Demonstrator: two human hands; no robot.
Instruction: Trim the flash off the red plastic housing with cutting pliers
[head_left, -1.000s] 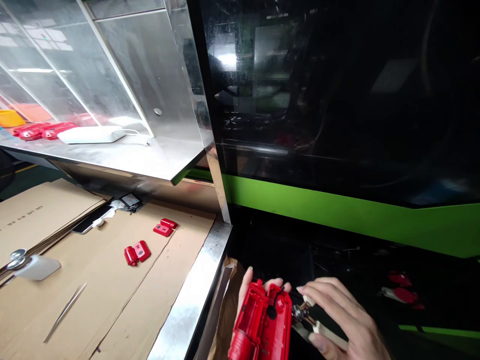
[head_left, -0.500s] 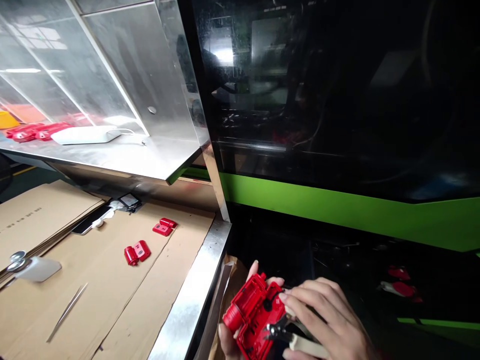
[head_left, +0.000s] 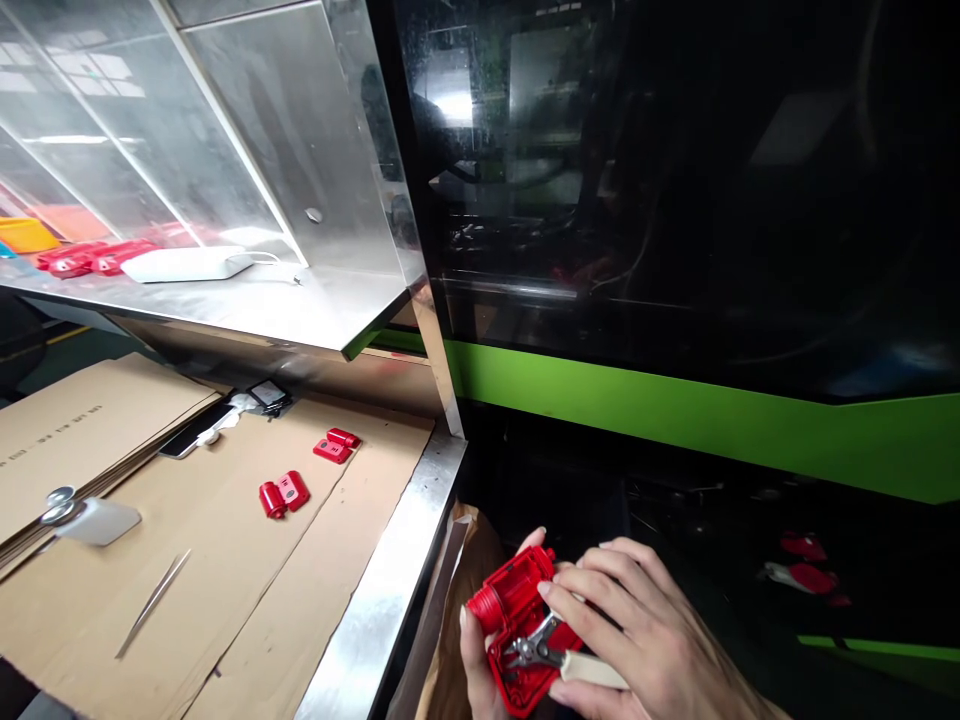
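Two grips are clamped: the left hand [head_left: 478, 675] around an open red plastic case [head_left: 516, 600], the right hand [head_left: 645, 640] on cream-handled metal nippers [head_left: 576, 668]. From the right grip, the nippers' long axis runs left, jaws over the case's lower half, contact unclear. Crumpled brown paper [head_left: 472, 560], contents hidden, is just left of the left grip.

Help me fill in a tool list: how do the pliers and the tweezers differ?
The pliers are in the right hand, over the open red housing; the tweezers lie on cardboard. The pliers have a cream-coloured grip; the tweezers look like bare metal. The pliers are stouter, with a pivot; the tweezers are slim. Both show shiny metal.
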